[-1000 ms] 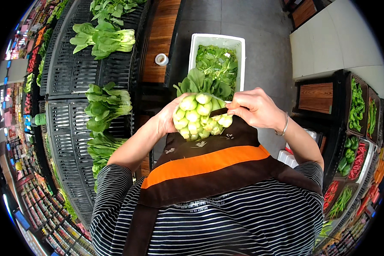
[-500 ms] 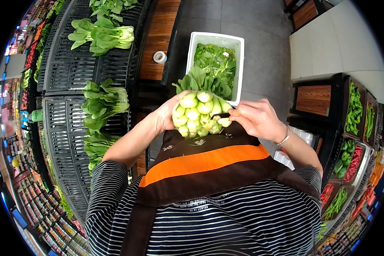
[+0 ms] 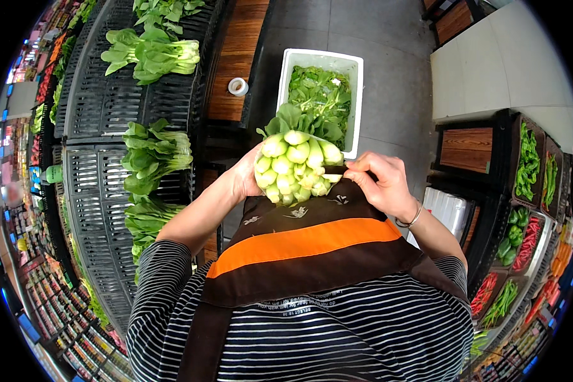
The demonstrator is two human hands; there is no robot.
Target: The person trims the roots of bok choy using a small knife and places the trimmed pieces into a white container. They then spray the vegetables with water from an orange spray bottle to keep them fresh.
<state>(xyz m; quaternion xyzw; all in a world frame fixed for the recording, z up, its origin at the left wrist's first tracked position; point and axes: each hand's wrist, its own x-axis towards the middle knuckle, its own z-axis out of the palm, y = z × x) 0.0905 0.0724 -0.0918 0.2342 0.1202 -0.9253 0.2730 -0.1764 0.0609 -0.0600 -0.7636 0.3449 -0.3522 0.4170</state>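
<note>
My left hand (image 3: 247,175) grips a bunch of bok choy (image 3: 293,165) from its left side, its fingers mostly hidden behind the stalks. The pale cut bases face me, and the green leaves point away over a white foam box (image 3: 360,105). At the right of the bunch, my right hand (image 3: 382,181) pinches a small dark tool that looks like a knife (image 3: 335,170), held close to the stalk bases. A pale sliver shows beside it.
Black slatted shelving (image 3: 95,165) on the left carries bunches of leafy greens (image 3: 153,156). Loose greens (image 3: 321,95) fill the foam box on the floor. A tape roll (image 3: 237,86) lies on a wooden ledge. Crates of peppers (image 3: 527,242) stand at the right.
My right hand has drawn slightly right and down from the stalk bases with the knife. The bok choy has turned a little in my left hand.
</note>
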